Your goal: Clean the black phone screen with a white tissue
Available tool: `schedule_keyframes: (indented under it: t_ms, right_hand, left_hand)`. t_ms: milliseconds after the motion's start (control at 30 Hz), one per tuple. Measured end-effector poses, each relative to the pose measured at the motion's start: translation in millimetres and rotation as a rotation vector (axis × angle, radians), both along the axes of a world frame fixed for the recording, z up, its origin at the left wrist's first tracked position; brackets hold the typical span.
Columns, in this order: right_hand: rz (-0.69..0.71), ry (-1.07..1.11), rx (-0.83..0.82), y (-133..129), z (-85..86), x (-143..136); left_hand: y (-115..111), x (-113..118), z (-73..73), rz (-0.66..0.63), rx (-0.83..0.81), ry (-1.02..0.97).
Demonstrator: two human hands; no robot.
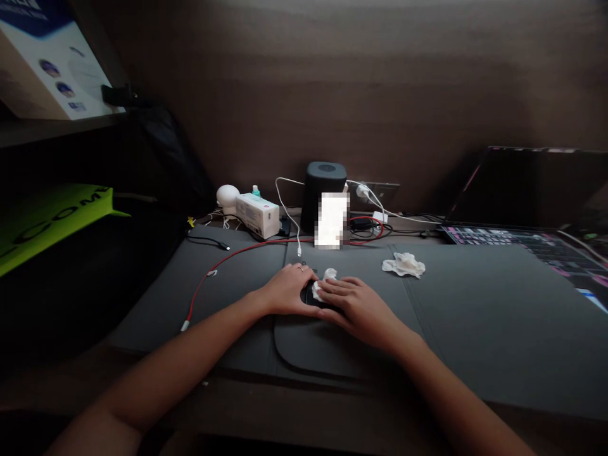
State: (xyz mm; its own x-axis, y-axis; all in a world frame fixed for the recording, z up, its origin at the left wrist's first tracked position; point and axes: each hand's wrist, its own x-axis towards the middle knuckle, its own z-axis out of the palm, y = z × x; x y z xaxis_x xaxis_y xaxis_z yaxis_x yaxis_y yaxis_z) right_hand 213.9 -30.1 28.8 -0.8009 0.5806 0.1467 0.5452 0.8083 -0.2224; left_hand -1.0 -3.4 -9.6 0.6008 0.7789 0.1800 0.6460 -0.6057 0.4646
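Observation:
My left hand (287, 291) curls around the side of a small dark flat object (308, 294) that lies on the grey mat (237, 278). Most of that object is hidden by my hands, so its kind is unclear. With fingers together, my right hand (363, 310) presses a crumpled white tissue (329, 275) onto its top. Both thumbs come close to each other at the near edge. A second crumpled tissue (403, 265) lies on the mat to the right of my hands.
Behind the hands stand a black speaker (311, 196), a white box (259, 214) and a white round-headed thing (228, 197). A red cable (204, 278) and a white cable (297, 234) reach onto the mat. An open laptop (522, 190) is at the right, a shelf with a carton (57, 69) upper left.

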Motion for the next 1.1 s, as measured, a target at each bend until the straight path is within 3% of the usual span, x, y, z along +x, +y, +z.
schedule_keyframes:
  t_ms: [167,333,833,1100]
  right_hand:
    - [0.08,-0.017,-0.045,-2.0,2.3,2.9]
    - [0.008,-0.041,-0.019,-6.9,-2.4,5.4]
    - [0.059,0.084,-0.167,3.1,2.5,30.0]
    - [-0.151,0.048,-0.288,10.8,11.8,64.5]
  left_hand:
    - [-0.3,0.2,1.7,0.011,0.0,0.016]
    - [-0.6,-0.7,1.0,0.015,-0.01,-0.018]
    - [1.2,-0.7,0.8,0.021,-0.029,0.007]
    - [0.6,-0.5,2.8,0.006,-0.005,0.036]
